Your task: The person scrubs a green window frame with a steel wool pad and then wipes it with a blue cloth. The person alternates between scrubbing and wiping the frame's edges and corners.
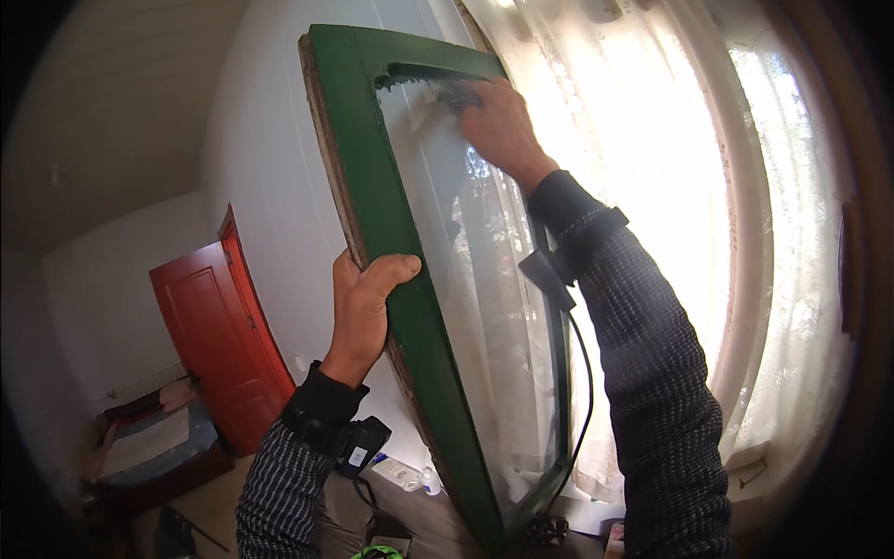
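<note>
A green wooden window sash (368, 158) with a glass pane (466, 307) swings open in front of me. My left hand (365, 303) grips the sash's left stile, thumb hooked over its front face. My right hand (501, 126) is raised to the top of the pane and presses a small dark cloth or pad (454, 93) against the glass, near the upper rail. The glass around the pad looks smeared white. Both forearms wear dark patterned sleeves with a black device strapped at each wrist.
White lace curtains (670, 186) cover the bright window on the right. A red door (219, 326) stands at the lower left, beside a low bed or couch (154, 438). Small bottles and packets (410, 475) lie on the surface below the sash.
</note>
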`<move>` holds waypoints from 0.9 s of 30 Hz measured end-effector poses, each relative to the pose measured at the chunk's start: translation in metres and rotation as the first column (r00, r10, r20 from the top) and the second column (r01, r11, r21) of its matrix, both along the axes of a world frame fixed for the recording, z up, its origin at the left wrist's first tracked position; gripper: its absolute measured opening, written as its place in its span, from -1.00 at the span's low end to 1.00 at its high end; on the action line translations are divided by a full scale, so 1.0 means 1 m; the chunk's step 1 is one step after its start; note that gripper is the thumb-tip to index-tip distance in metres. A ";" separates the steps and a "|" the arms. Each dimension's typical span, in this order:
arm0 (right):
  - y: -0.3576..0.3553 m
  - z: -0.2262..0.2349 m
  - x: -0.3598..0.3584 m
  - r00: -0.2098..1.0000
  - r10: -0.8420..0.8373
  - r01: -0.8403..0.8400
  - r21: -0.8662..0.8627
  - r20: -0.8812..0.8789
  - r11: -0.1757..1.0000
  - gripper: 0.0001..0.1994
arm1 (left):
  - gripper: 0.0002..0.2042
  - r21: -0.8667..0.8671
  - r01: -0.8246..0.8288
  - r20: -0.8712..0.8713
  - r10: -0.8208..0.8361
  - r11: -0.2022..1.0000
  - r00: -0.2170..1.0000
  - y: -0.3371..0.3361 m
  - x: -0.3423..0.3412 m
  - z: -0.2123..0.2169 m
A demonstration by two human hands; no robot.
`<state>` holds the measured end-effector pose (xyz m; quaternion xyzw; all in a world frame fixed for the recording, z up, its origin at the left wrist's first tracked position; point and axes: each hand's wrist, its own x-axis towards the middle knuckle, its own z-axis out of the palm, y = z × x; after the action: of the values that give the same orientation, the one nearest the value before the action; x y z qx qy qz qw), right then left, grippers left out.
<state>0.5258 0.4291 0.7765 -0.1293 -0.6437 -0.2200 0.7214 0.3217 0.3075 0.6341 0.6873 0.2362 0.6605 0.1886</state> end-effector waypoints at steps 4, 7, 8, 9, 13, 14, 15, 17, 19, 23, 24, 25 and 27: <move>0.004 0.005 -0.006 0.998 -0.057 0.055 0.068 0.023 0.996 -0.68 | -0.90 0.007 0.043 0.019 -0.044 0.999 0.999 -0.003 0.004 0.001; -0.005 0.005 -0.018 0.996 -0.057 0.042 0.224 0.064 0.974 -0.63 | -0.91 0.020 0.026 0.039 -0.026 0.999 0.999 -0.003 0.007 -0.001; -0.007 0.005 -0.017 0.996 -0.083 0.079 0.147 0.024 0.986 -0.63 | -0.91 0.018 0.027 0.033 -0.028 0.999 0.999 -0.003 0.007 0.000; -0.009 0.004 -0.016 0.993 -0.113 0.110 0.113 0.020 0.988 -0.64 | -0.91 0.018 0.037 0.049 -0.038 0.999 0.998 -0.004 0.007 0.000; 0.000 0.006 -0.001 0.987 -0.160 0.157 -0.156 -0.006 0.975 -0.62 | -0.92 0.086 0.054 0.030 -0.057 0.995 0.998 -0.003 0.007 0.001; 0.004 0.006 -0.001 0.990 -0.130 0.130 0.001 0.063 0.992 -0.61 | -0.92 0.085 0.053 0.024 -0.055 0.995 0.998 -0.003 0.007 0.001; 0.008 0.007 0.001 0.990 -0.118 0.108 0.110 0.080 0.988 -0.60 | -0.92 0.057 0.040 0.026 -0.042 0.998 0.999 -0.003 0.006 0.001; 0.012 0.009 0.000 0.988 -0.114 0.087 0.238 0.101 0.967 -0.58 | -0.92 0.085 0.062 0.015 -0.064 0.994 0.998 -0.002 0.006 0.001; 0.009 0.011 -0.004 0.985 -0.117 0.076 0.289 0.128 0.954 -0.56 | -0.92 0.089 0.067 0.007 -0.068 0.994 0.998 -0.001 0.004 0.000; -0.007 0.012 -0.012 0.970 -0.236 0.237 -0.013 0.058 0.971 -0.66 | -0.92 0.127 0.076 -0.023 -0.073 0.989 0.997 0.002 0.002 0.002; -0.009 0.012 -0.015 0.971 -0.212 0.196 0.140 0.110 0.971 -0.67 | -0.92 0.105 0.067 -0.021 -0.065 0.992 0.998 0.001 0.002 0.002; -0.010 0.013 -0.016 0.972 -0.199 0.165 0.233 0.129 0.958 -0.69 | -0.91 0.095 0.087 -0.014 -0.086 0.992 0.996 0.001 0.002 0.002; -0.006 0.012 -0.016 0.973 -0.176 0.113 0.358 0.148 0.927 -0.70 | -0.90 0.033 0.106 0.027 -0.107 0.994 0.994 0.001 0.004 0.001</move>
<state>0.5097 0.4228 0.7882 -0.0272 -0.6452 -0.3936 0.6543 0.3252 0.3083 0.6355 0.6923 0.1859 0.6629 0.2161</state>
